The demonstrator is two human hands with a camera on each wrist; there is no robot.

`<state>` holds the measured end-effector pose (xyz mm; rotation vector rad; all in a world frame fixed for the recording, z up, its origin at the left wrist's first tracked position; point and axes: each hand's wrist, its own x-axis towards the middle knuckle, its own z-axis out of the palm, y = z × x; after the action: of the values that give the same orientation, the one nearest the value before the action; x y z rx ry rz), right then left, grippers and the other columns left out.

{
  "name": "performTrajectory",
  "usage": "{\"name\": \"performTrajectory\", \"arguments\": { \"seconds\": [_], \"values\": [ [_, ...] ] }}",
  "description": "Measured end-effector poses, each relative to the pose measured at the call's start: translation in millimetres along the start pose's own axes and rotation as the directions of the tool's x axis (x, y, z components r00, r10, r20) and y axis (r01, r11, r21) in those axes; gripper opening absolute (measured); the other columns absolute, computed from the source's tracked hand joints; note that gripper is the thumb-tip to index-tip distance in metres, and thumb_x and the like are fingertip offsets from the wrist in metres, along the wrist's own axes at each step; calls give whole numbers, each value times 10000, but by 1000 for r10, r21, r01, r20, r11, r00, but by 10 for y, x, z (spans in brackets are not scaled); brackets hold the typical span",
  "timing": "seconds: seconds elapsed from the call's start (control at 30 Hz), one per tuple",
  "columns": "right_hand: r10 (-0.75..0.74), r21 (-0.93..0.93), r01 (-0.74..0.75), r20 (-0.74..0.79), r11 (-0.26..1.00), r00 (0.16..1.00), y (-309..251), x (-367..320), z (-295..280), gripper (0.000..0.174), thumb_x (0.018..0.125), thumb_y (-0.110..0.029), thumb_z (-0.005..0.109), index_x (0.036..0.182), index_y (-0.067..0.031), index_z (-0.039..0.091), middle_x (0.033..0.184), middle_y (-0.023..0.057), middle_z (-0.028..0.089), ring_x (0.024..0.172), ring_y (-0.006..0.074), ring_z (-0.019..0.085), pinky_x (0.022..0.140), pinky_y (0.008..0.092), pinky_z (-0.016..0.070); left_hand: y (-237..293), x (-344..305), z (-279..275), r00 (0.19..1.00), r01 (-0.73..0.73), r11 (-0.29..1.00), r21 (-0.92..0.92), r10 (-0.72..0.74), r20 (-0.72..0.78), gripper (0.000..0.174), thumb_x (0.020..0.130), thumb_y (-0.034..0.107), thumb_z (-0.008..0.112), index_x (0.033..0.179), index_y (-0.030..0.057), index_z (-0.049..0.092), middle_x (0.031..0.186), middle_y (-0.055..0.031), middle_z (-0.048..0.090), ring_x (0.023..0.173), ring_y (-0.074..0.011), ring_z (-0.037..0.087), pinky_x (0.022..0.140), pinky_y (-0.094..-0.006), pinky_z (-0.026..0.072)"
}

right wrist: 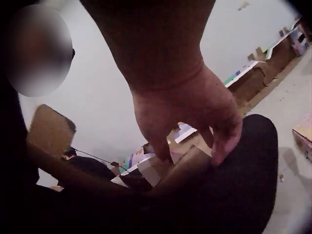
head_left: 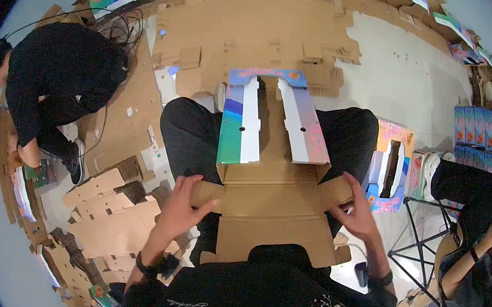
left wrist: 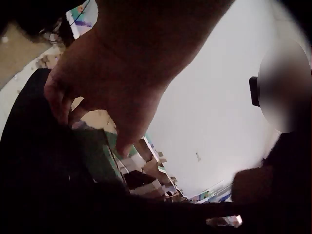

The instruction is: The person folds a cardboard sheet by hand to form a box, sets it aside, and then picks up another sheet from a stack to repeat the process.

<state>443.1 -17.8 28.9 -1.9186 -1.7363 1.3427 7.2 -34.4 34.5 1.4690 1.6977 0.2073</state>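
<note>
A partly folded cardboard box [head_left: 271,197] lies across the person's lap, its plain brown inside facing up. Its far end has printed panels [head_left: 232,124] in blue, green and pink, with white strips and a long gap between them. At the box's left side the left hand [head_left: 179,210] holds a small brown side flap [head_left: 206,197] between thumb and fingers. Opposite it, the right hand [head_left: 362,215] grips the matching flap [head_left: 334,191], thumb below and fingers over its outer edge. In the right wrist view, thumb and fingers of the right hand [right wrist: 187,112] straddle the cardboard edge [right wrist: 187,168].
Flattened cardboard [head_left: 245,17] covers the floor ahead. Brown cardboard pieces [head_left: 116,217] pile up at the left, near a crouching person [head_left: 64,73]. A printed box [head_left: 390,166] lies right of the knee. Beyond are a folding stool frame [head_left: 424,239], another person and stacked printed boxes [head_left: 491,133].
</note>
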Motion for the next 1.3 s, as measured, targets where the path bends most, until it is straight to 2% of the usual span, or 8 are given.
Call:
{"name": "performTrajectory", "arguments": {
  "seconds": [0.17, 0.4, 0.5, 0.67, 0.77, 0.9, 1.07, 1.3],
  "values": [
    [-84, 17, 88, -172, 996, 981, -350, -113, 306, 809, 840, -84, 738, 1533, -70, 320, 1393, 191, 570, 1233, 328, 588, 1055, 392, 462, 207, -29, 350, 911, -331, 895, -299, 220, -349, 649, 839, 24, 732, 1416, 16, 435, 1172, -168, 535, 1112, -290, 583, 938, -391, 513],
    [-151, 55, 159, -131, 986, 980, -213, 240, 318, 940, 739, -167, 891, 1494, -50, 344, 960, 111, 749, 759, 226, 722, 719, 359, 587, 141, 196, 435, 989, -134, 847, -514, 85, -117, 955, 730, 157, 908, 1481, 50, 327, 1255, -186, 506, 965, -220, 652, 839, -341, 579],
    [153, 98, -154, 25, 983, 988, -384, 459, 149, 1054, 719, -218, 915, 1532, -51, 267, 907, 116, 738, 805, 208, 723, 743, 352, 581, -28, 499, 405, 995, -101, 869, -483, 79, -67, 1135, 680, 299, 947, 1536, 42, 247, 1415, -269, 431, 1121, -308, 628, 991, -379, 518],
    [-157, 28, 156, 305, 987, 939, -248, 1018, 117, 612, 769, -481, 813, 1136, -2, 707, 939, 229, 737, 809, 321, 738, 747, 442, 566, 67, 1019, 237, 973, -85, 961, -262, 137, 187, 1087, 710, 359, 902, 1545, 23, 292, 1440, -256, 507, 1282, -336, 559, 1101, -397, 417],
    [48, -466, 137, 364, 874, 930, -179, 1344, 79, 415, 877, -322, 754, 1075, 39, 697, 789, 104, 722, 605, 167, 614, 609, 350, 530, -105, 1093, 332, 978, -120, 957, -265, 160, 137, 832, 779, 219, 805, 1502, 70, 419, 1254, -208, 669, 1190, -287, 636, 988, -389, 496],
    [-47, -103, 89, 355, 991, 934, 68, 1204, 89, 300, 902, -195, 668, 1081, 45, 692, 739, 43, 692, 566, 181, 615, 553, 358, 513, -205, 977, 317, 970, -31, 876, -481, 143, 199, 829, 832, 119, 732, 1558, 106, 333, 1414, -183, 563, 1142, -253, 645, 948, -392, 522],
    [-252, 625, -2, 318, 781, 914, 26, 712, -176, 676, 960, -69, 617, 1557, -60, 300, 1451, 94, 491, 1323, 192, 476, 1080, 328, 406, -251, 672, 114, 946, -143, 608, -781, 316, 73, 851, 925, 83, 661, 1607, 88, 152, 1619, -143, 293, 1345, -224, 469, 1056, -397, 440],
    [-60, 408, 182, -294, 895, 954, -380, 1198, 334, 586, 1009, -216, 592, 1507, -16, 356, 1312, 161, 556, 1234, 253, 525, 1083, 384, 394, 349, 1051, 328, 910, -370, 722, -584, 155, -384, 704, 982, 116, 619, 1539, -8, 206, 1302, -144, 550, 1085, -185, 590, 874, -311, 507]
  ]
}}
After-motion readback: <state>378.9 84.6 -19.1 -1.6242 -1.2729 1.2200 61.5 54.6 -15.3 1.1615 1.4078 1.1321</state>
